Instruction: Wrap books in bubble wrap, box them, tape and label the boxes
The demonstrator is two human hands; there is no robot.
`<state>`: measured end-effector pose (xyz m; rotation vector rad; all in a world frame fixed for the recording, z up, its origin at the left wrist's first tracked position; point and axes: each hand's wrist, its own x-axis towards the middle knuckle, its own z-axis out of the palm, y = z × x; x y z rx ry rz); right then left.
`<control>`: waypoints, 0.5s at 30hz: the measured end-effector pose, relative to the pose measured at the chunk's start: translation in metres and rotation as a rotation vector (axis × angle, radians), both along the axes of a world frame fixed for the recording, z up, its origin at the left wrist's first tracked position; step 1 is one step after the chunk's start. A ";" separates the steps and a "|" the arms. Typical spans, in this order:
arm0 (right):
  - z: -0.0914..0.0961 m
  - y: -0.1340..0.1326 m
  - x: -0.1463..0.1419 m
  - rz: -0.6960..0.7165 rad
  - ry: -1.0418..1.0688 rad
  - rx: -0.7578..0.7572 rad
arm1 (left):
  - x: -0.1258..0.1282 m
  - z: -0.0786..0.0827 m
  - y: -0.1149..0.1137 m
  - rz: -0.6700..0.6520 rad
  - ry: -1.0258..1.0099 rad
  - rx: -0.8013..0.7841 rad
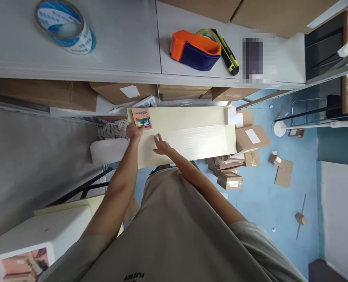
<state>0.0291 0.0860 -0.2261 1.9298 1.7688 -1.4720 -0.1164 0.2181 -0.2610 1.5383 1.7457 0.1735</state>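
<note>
A pink booklet (142,118) with a colourful picture on its cover lies at the left end of a long cream-coloured board (162,117). My left hand (135,132) is closed on the booklet's lower left edge, its fingertips partly hidden. To the right and a little nearer my body, my right hand (161,146) is just over the board or touching it, fingers spread and nothing in them. A white box-like piece (230,116) sits at the board's far right corner.
On the shelf above are a tape roll (71,33), an orange and navy tape dispenser (196,51) and a yellow-black box cutter (227,53). Cardboard boxes (252,138) crowd the board's right end. A white foam roll (107,152) stands left. Cardboard (284,172) litters the blue floor.
</note>
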 end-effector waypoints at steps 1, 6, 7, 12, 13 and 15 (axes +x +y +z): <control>-0.001 0.001 0.006 -0.070 0.067 0.005 | 0.001 0.004 -0.001 0.030 0.045 -0.006; -0.005 -0.004 0.053 -0.713 0.442 -0.009 | 0.023 0.031 -0.039 0.105 0.061 0.055; -0.006 -0.008 0.067 -0.792 0.479 -0.011 | 0.032 0.035 -0.054 0.106 -0.006 0.054; -0.009 -0.058 0.165 -0.932 0.640 0.135 | 0.117 0.035 -0.138 0.031 -0.363 -0.087; -0.010 -0.072 0.187 -0.954 0.659 0.171 | 0.140 0.031 -0.153 -0.008 -0.406 -0.111; -0.013 -0.104 0.233 -0.975 0.642 0.229 | 0.187 0.020 -0.180 -0.068 -0.440 -0.160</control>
